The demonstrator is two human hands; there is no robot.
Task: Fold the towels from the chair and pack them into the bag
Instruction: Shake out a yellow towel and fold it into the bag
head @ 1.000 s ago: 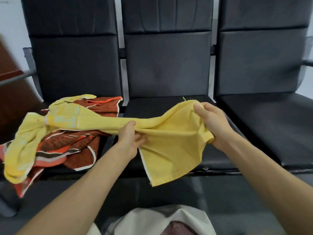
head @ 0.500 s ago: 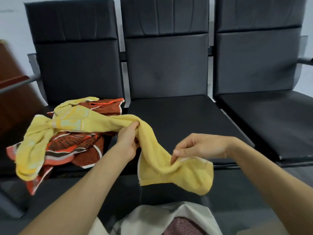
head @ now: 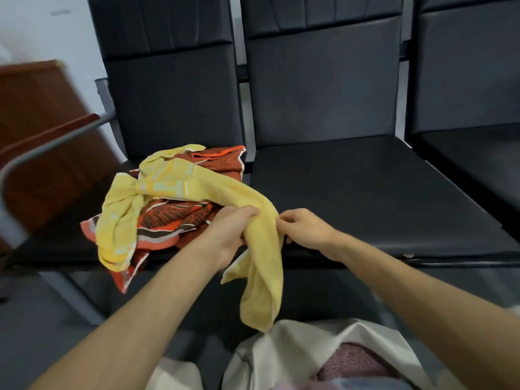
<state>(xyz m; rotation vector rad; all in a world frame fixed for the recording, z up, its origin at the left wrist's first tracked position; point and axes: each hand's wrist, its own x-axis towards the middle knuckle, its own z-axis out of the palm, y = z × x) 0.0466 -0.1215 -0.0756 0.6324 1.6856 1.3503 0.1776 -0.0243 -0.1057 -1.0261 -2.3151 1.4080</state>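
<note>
A yellow towel [head: 261, 266] runs from the pile on the left chair seat [head: 56, 243] and hangs down in front of the seats. My left hand [head: 230, 232] grips it where it bends over the seat edge. My right hand [head: 302, 229] pinches the towel's right edge just beside the left hand. Under the yellow towel lies an orange and brown patterned towel [head: 174, 220]. The white bag [head: 284, 358] stands open at the bottom, a pinkish towel [head: 354, 361] inside. The hanging end nearly touches the bag's rim.
Three black chairs stand in a row; the middle seat [head: 365, 187] and right seat [head: 478, 153] are bare. A metal armrest [head: 50, 144] sticks out at the left, with a brown wooden cabinet [head: 36, 114] behind it. Grey floor lies below.
My right hand let go of the towel's lower end and moved up to the left hand. The end now hangs straight down over the bag. The view shifted right and closer.
</note>
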